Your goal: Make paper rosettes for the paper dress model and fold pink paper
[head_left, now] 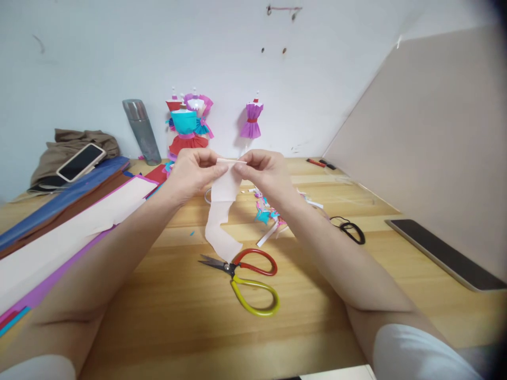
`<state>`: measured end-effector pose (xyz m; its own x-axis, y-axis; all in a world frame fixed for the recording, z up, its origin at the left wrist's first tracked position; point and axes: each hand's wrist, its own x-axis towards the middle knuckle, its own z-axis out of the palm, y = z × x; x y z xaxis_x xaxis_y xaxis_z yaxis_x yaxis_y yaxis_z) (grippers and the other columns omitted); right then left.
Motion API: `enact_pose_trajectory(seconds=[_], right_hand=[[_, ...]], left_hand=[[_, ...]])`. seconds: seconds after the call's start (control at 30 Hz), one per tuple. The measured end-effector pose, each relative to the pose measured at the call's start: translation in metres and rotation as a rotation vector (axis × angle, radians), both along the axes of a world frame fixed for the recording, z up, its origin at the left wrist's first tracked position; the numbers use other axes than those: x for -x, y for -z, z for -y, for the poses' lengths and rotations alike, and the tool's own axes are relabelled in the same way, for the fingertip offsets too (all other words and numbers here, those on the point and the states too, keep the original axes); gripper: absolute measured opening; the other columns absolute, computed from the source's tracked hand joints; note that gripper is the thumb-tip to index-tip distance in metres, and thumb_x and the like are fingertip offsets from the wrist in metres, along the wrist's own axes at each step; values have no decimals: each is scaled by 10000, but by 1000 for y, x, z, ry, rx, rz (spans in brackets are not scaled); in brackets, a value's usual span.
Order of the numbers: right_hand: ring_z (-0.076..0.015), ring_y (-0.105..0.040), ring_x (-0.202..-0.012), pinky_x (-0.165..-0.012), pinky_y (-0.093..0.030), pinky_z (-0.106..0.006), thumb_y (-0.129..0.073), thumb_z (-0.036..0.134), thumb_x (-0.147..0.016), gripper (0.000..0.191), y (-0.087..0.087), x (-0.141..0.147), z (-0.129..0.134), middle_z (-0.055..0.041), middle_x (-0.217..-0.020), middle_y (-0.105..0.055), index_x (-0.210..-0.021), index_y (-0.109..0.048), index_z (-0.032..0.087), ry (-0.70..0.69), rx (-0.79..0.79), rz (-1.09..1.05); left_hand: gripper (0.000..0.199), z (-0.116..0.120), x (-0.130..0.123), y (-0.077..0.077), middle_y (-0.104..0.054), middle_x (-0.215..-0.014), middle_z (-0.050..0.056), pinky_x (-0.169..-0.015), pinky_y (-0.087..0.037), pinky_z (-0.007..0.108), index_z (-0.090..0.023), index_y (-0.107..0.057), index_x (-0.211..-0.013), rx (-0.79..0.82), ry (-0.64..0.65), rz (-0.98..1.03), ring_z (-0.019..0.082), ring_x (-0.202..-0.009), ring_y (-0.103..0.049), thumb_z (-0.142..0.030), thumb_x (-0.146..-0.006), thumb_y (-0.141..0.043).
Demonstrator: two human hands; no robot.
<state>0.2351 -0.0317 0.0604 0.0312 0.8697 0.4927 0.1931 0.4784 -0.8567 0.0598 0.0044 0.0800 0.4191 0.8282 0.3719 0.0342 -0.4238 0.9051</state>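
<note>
A pale pink strip of crepe paper (222, 190) hangs over the wooden table, its lower end bending to the right. My left hand (198, 170) pinches the top edge at the left, and my right hand (264, 171) pinches the same edge at the right. The thumbs are close together, and the top edge looks folded over. Just below the strip's lower end lie scissors (228, 268) with one red and one yellow handle, blades parted slightly and pointing left.
Mini dress forms in coloured paper (186, 124) and one in purple (252, 120) stand by the wall. Paper scraps (271, 211), a black cord (351, 231) and a tablet (443, 253) lie rightward. Paper sheets (79, 232), a phone (81, 161) and a bottle (142, 132) are left.
</note>
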Motion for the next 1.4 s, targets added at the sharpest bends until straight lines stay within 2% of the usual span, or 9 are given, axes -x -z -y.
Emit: enact_pose_trajectory(seconds=[0.1, 0.33, 0.53, 0.7, 0.9, 1.03, 1.17, 1.3, 1.4], right_hand=[[-132, -562, -618, -624, -490, -282, -715, 369, -750, 200, -1, 1, 2, 17, -654, -604, -701, -603, 211, -16, 10, -10], [-135, -548, -599, -597, -487, -281, -730, 356, -739, 157, -8, 0, 5, 1, -646, -622, -711, -644, 228, -21, -9, -25], [-150, -620, -673, -584, -502, -263, -803, 318, -651, 277, -4, 2, 5, -6, -804, -715, -883, -695, 211, -272, 174, -14], [-148, -614, -613, -568, -497, -255, -782, 287, -646, 142, 11, 8, -2, 22, -642, -681, -702, -699, 186, -376, 292, 90], [-122, -588, -570, -571, -476, -250, -747, 179, -680, 32, 20, 15, -6, 15, -644, -684, -668, -719, 166, -404, 301, 140], [-104, -563, -541, -546, -437, -229, -709, 98, -681, 88, 22, 13, -9, 33, -599, -646, -625, -717, 165, -352, 285, 221], [-86, -491, -424, -440, -360, -219, -684, 96, -690, 118, 27, 5, -18, 46, -508, -576, -596, -682, 168, -189, 294, 236], [-126, -575, -473, -479, -439, -236, -655, 149, -725, 117, 36, -6, -32, 13, -521, -629, -615, -648, 186, -11, 256, 166], [-167, -659, -623, -637, -537, -293, -665, 166, -707, 51, 45, -13, -43, -17, -655, -710, -663, -670, 192, 71, 162, 126]], left_hand=[[303, 1, -1, 0, -713, -744, 59, -669, -526, 312, -160, -709, -741, -7, 25, 33, 198, -729, -652, -428, -643, -811], [232, -3, -2, 2, -689, -656, 30, -581, -503, 263, -155, -704, -668, -83, -2, 113, 148, -620, -609, -369, -665, -796], [261, -9, -3, 4, -653, -618, -1, -560, -509, 237, -160, -658, -650, -118, -34, 244, 127, -592, -617, -368, -690, -811], [254, -5, 0, -6, -646, -619, -14, -574, -520, 240, -172, -647, -665, -99, -96, 373, 127, -603, -617, -358, -727, -808], [188, 1, 11, -22, -629, -620, -7, -601, -500, 278, -181, -666, -659, -81, -98, 513, 109, -577, -556, -230, -769, -811], [236, 1, 18, -29, -615, -590, -12, -485, -452, 256, -196, -680, -633, -157, -62, 564, 102, -532, -522, -321, -689, -873], [317, 6, 19, -32, -656, -640, -8, -549, -516, 250, -211, -655, -640, -150, -122, 493, 119, -598, -574, -416, -655, -895], [254, 12, 16, -33, -619, -608, -13, -562, -514, 263, -200, -655, -625, -130, -91, 451, 115, -556, -565, -339, -722, -844], [207, 12, 14, -30, -618, -609, -10, -569, -512, 277, -201, -671, -622, -139, -63, 412, 121, -554, -575, -291, -741, -815]])
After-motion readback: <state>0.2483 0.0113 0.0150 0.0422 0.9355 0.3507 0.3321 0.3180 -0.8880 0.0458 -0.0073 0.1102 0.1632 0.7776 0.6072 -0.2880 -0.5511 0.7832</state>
